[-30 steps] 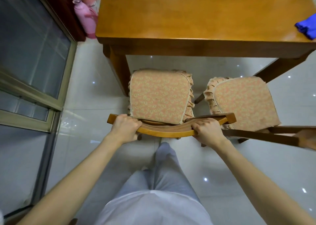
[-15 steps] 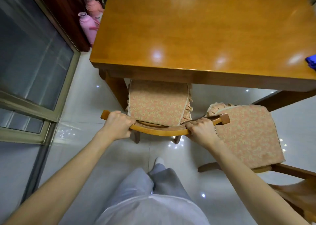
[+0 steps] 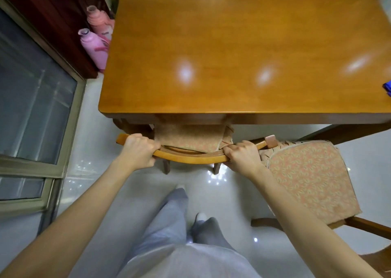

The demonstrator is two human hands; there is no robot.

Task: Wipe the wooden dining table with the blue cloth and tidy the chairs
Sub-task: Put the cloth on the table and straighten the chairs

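The left hand and right hand each curl tightly round an end of the curved wooden top rail of a chair with a floral orange cushion. Its seat is mostly under the near edge of the glossy rectangular wooden dining table. The blue cloth lies at the table's right edge. A 2nd matching chair stands clear of the table's near side. 2 pink plastic bottles stand beside the table's far-left side; I cannot tell what they hold.

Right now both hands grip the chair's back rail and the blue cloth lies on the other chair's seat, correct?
No. The left hand and right hand grip the back rail, but the blue cloth lies on the table, at its right edge, as the head view shows.
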